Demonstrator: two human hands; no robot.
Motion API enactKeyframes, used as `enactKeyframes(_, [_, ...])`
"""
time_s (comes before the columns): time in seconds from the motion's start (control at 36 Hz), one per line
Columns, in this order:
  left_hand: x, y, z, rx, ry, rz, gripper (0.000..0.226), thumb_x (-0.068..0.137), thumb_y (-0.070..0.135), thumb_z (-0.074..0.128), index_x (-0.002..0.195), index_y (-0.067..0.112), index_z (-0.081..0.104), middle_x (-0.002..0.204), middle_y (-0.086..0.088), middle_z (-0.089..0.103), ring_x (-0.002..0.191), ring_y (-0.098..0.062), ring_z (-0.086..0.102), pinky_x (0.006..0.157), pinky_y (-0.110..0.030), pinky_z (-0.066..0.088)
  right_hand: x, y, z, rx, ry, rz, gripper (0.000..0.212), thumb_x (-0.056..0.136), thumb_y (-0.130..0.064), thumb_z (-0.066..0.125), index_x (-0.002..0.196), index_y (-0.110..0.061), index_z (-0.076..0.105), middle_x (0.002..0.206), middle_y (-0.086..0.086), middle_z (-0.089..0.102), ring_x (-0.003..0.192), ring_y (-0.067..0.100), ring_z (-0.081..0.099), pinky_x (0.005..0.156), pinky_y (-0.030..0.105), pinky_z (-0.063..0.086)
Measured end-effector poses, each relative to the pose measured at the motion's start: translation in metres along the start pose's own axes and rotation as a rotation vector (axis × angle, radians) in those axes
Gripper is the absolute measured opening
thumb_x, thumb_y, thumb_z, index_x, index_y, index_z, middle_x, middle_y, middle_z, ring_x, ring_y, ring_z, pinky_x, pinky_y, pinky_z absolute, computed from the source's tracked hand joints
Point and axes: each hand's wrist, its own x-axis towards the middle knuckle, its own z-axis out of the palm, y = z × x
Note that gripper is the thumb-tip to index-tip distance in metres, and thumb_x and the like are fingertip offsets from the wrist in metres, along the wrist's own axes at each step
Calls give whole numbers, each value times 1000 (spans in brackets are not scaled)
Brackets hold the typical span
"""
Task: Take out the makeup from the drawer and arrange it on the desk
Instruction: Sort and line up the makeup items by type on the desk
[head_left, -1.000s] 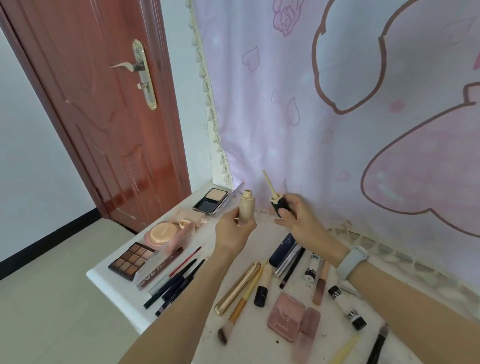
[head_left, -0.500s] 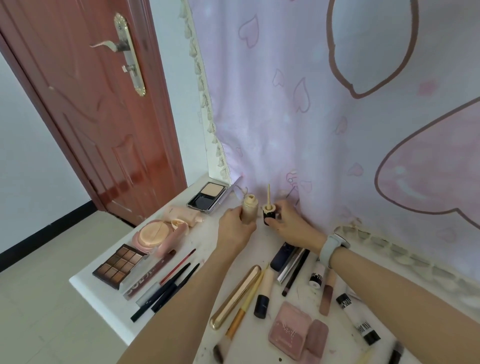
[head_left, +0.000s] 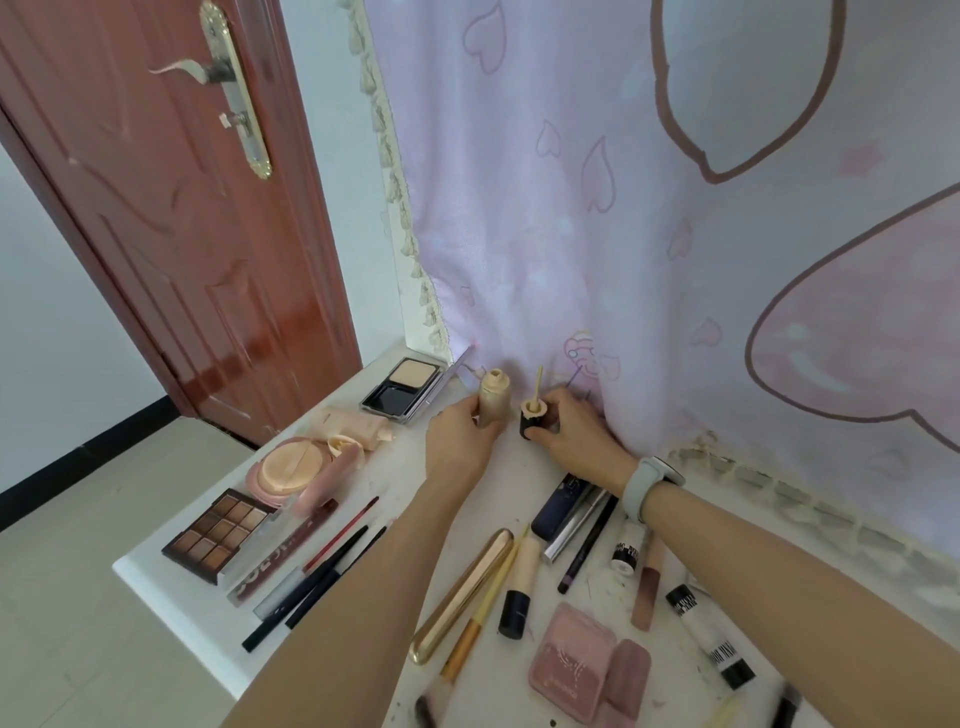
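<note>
The open foundation bottle (head_left: 493, 397) stands on the white surface (head_left: 171, 582) by the curtain (head_left: 623, 234), the left hand (head_left: 460, 441) clasping its body. Just beside it the right hand (head_left: 576, 436) pinches the black wand cap (head_left: 532, 418), applicator upward. Probably small, rigid, smooth; hold the waist upright, since it could spill

Head cam, looks fwd & down, close over desk (head_left: 171, 587).
</note>
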Motion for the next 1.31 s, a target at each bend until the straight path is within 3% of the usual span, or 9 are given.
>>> enactKeyframes(0.08, [-4, -1, -1, 17, -3, 4, 15, 84, 24, 62, 81, 11, 57, 85, -4, 65, 88, -27, 60, 65, -30, 41, -4, -2, -2, 35, -30, 19, 32, 82, -18, 66, 110, -6, 54, 99, 9, 62, 92, 21, 59, 74, 24, 43])
enactKeyframes(0.19, [-18, 0, -8, 77, 41, 25, 34, 88, 26, 60, 116, 6, 59, 115, -10, 64, 106, -25, 57, 78, -26, 40, -16, -2, -10, 65, -79, 55, 49, 87, -21, 61, 131, -9, 42, 114, 6, 53, 107, 14, 50, 86, 20, 35])
enactKeyframes(0.33, [-51, 6, -28, 123, -12, 94, 44, 89, 22, 61, 131, 11, 52, 129, -4, 57, 114, -18, 54, 90, -23, 38, -45, -1, -16, -14, 1, -3, 43, 92, -17, 53, 133, -15, 42, 123, 0, 53, 114, 12, 47, 91, 20, 34])
enactKeyframes(0.5, [-106, -2, -58, 294, -188, 110, 41, 89, 36, 59, 126, 19, 56, 117, 3, 59, 90, -5, 50, 78, -17, 37, -87, -13, -13, 22, -9, -157, 29, 92, -13, 49, 119, -21, 55, 107, -11, 51, 101, 7, 50, 84, 14, 38])
enactKeyframes(0.67, [-143, -9, -68, 508, -255, 122, 41, 90, 37, 57, 127, 18, 55, 113, 1, 62, 103, -13, 56, 88, -27, 47, -110, -29, -10, 52, -40, -196, 24, 94, -10, 46, 112, -19, 60, 100, -14, 51, 97, 3, 47, 79, 8, 35])
enactKeyframes(0.83, [-146, -3, -66, 655, -239, 162, 24, 91, 28, 53, 109, 17, 65, 100, -1, 65, 93, -17, 58, 78, -32, 52, -123, -36, -8, 94, -26, -174, 23, 94, -8, 47, 108, -18, 62, 97, -12, 53, 91, 3, 49, 76, 6, 37])
enactKeyframes(1.06, [-141, -3, -79, 298, -140, 88, 17, 81, 18, 64, 97, 15, 66, 85, 4, 62, 68, -6, 53, 58, -14, 39, -136, -49, -12, 291, 40, -65, 20, 94, -11, 47, 103, -25, 60, 96, -7, 58, 85, 2, 53, 71, 2, 38])
enactKeyframes(1.19, [-147, 7, -86, -453, -120, -61, 19, 83, 10, 63, 100, 16, 62, 83, -3, 63, 63, -9, 58, 58, -18, 49, -146, -71, -16, 464, -67, 41, 14, 96, -20, 47, 101, -23, 59, 85, -8, 64, 70, 5, 55, 62, 8, 43])
enactKeyframes(1.31, [-158, 14, -82, -822, -145, -122, 20, 90, 7, 56, 108, 10, 63, 77, -3, 57, 67, -9, 57, 65, -22, 51, -159, -89, -16, 630, -201, 73, 13, 97, -25, 44, 97, -18, 56, 74, -3, 70, 57, 10, 56, 49, 14, 40])
